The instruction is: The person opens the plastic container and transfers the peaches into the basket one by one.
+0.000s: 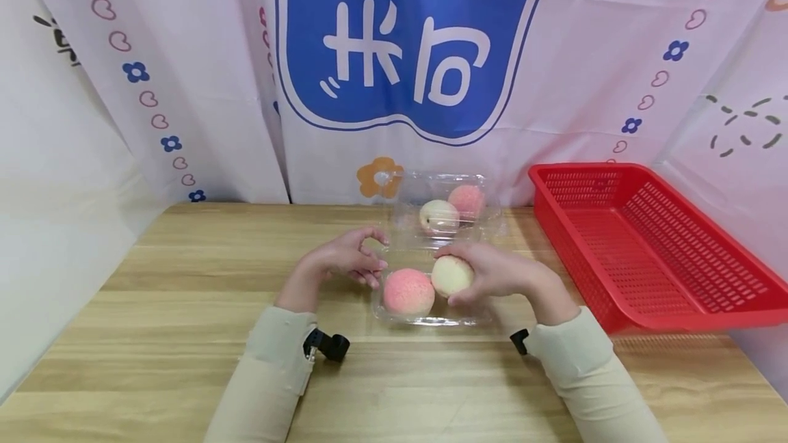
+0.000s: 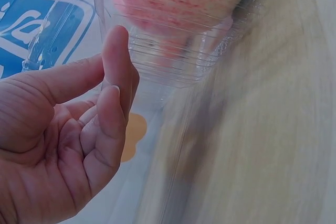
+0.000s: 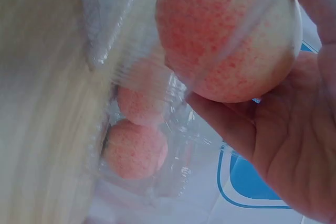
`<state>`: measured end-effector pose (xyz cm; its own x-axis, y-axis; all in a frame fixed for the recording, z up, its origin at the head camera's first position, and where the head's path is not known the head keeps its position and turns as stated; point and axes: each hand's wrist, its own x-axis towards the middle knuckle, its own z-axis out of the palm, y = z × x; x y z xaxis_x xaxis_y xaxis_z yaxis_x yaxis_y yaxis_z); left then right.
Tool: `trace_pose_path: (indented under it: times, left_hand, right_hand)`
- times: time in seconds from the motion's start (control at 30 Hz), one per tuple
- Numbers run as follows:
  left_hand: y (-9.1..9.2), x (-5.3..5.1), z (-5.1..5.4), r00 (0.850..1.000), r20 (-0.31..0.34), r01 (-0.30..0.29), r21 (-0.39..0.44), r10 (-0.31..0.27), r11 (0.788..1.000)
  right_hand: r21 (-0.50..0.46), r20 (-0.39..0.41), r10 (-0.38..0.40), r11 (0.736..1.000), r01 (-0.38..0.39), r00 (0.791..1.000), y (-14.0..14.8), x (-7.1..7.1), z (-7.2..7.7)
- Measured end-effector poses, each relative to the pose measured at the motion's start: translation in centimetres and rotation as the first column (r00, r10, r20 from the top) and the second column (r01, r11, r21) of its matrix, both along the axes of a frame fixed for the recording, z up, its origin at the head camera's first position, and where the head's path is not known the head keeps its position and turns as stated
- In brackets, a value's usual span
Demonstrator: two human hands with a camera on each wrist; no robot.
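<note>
- Head view: the right hand (image 1: 489,269) holds a cream peach (image 1: 452,275) over the right part of the clear container (image 1: 431,322), its grip closed round the fruit, thumb on the near side.
- A pink peach (image 1: 409,292) sits in the container's left part; the left hand (image 1: 353,255) is just left of the container, its grip empty and parted. Two more peaches (image 1: 440,218) lie beyond the container behind clear plastic; a red basket (image 1: 585,258) stands to its right on the worktop (image 1: 154,333).
- Left wrist view: that grip is narrow and half-curled beside the container's ridged wall; I cannot tell whether it touches. The thin plastic probably flexes and slips, so the rim looks the better hold.
- Right wrist view: thumb and fingers span the held peach. It is probably light, matte enough not to slip, perhaps easily dented; a gentle hold round its widest part should suit.
</note>
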<state>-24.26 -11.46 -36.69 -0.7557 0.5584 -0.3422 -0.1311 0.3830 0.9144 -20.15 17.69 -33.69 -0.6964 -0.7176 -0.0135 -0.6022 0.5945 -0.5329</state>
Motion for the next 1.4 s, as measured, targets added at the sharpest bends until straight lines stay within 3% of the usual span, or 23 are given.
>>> trace_pose_path:
  times: [0.3, 0.67, 0.87, 1.13, 1.4]
  left_hand:
    - [0.1, 0.1, 0.1, 1.0, 0.007, -0.012, 0.006, 0.012, 1.0]
    - [0.1, 0.3, 0.1, 1.0, 0.007, -0.005, 0.003, 0.005, 1.0]
    - [0.2, 0.3, 0.2, 1.0, 0.006, -0.009, 0.006, 0.009, 1.0]
    - [0.1, 0.3, 0.1, 1.0, -0.002, -0.018, 0.012, 0.018, 1.0]
    - [0.3, 0.5, 0.2, 0.999, 0.014, -0.029, 0.019, 0.029, 0.999]
  right_hand:
    - [-0.016, -0.074, 0.028, 0.999, -0.029, 0.997, 0.8, -0.2, 1.1]
    - [0.004, -0.121, -0.011, 1.0, 0.011, 0.993, 1.6, 0.0, 4.6]
    - [-0.011, -0.072, -0.069, 0.998, 0.069, 0.995, 2.5, 0.1, 6.4]
    - [0.046, -0.077, -0.179, 0.982, 0.183, 0.981, 4.0, 0.1, 8.8]
    - [0.05, -0.112, -0.221, 0.972, 0.228, 0.969, 5.8, -0.3, 11.0]
